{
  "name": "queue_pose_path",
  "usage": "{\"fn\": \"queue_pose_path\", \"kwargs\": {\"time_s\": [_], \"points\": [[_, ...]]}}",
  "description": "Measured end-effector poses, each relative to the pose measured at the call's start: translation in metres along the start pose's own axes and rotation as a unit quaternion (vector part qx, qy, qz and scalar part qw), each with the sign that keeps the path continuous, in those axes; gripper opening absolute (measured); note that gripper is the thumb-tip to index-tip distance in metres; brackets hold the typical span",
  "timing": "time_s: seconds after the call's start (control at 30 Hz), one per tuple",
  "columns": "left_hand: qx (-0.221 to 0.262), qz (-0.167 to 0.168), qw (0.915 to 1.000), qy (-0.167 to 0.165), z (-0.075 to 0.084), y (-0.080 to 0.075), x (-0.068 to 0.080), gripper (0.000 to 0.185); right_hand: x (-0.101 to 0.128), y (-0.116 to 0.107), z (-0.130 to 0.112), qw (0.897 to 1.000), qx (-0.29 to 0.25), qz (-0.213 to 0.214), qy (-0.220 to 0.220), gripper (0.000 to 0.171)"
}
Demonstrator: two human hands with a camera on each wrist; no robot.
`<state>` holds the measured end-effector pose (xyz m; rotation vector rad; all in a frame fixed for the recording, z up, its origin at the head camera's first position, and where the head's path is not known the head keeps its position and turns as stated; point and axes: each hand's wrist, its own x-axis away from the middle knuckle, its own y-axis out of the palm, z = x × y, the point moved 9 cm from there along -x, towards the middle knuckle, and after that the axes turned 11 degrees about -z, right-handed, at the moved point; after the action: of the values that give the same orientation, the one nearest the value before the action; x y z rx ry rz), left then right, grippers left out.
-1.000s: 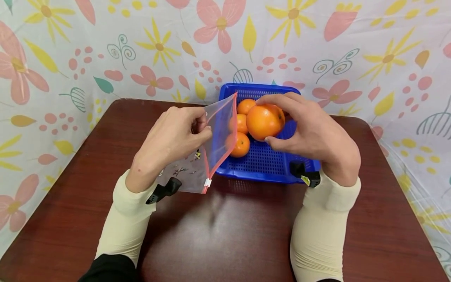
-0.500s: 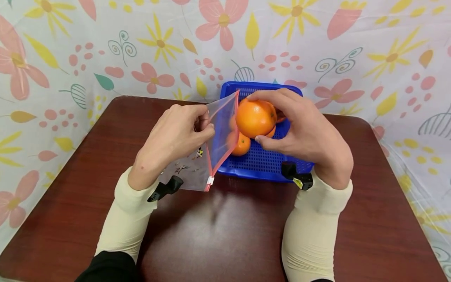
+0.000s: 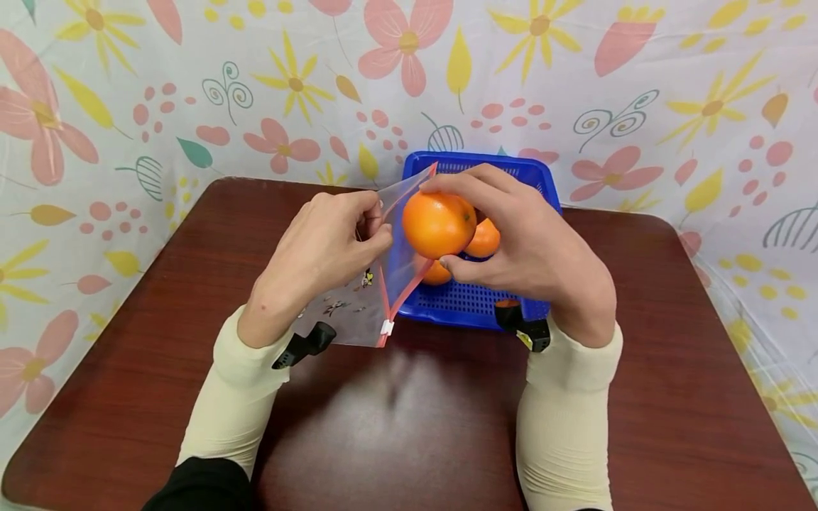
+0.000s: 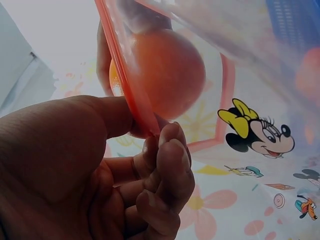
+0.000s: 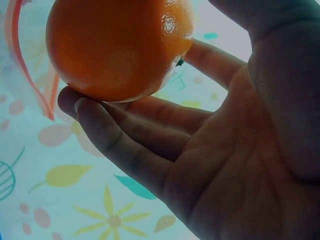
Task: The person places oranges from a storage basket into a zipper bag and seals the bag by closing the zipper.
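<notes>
My left hand [image 3: 319, 248] pinches the pink-edged rim of a clear zipper bag [image 3: 341, 312] between thumb and fingers. Cartoon figures are printed on the bag, and its white slider [image 3: 386, 327] sits at the lower corner. The bag's mouth gapes toward the right. With thumb and fingers, my right hand [image 3: 537, 248] grips a large orange [image 3: 437, 226] right at that mouth. Through the film in the left wrist view, the orange [image 4: 170, 75] shows behind the pink rim. In the right wrist view, fingers support the orange [image 5: 120, 47] from below.
Behind the bag stands a blue perforated basket [image 3: 469, 312] holding smaller oranges, one [image 3: 483, 239] beside the held orange and another [image 3: 437, 272] below it. They rest on a dark brown table [image 3: 358, 440]. A flower-patterned sheet [image 3: 409, 85] hangs behind the table.
My right hand has carried the orange leftward, from above the basket to the bag's mouth. My left hand keeps its pinch on the bag, nearly still.
</notes>
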<state>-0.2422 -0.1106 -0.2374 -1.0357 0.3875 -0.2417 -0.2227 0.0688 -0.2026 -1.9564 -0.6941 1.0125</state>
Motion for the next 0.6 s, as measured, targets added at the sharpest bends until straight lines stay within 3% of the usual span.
{"fn": "queue_pose_path", "kwargs": {"time_s": [0.3, 0.6], "points": [[-0.005, 0.019, 0.9997, 0.014, 0.004, -0.009, 0.001, 0.018, -0.01, 0.008, -0.007, 1.0, -0.001, -0.01, -0.014, 0.063], [0.008, 0.025, 0.9997, 0.002, 0.001, -0.01, 0.005, 0.015, -0.014, 0.016, -0.011, 1.0, 0.012, -0.012, -0.019, 0.061]]}}
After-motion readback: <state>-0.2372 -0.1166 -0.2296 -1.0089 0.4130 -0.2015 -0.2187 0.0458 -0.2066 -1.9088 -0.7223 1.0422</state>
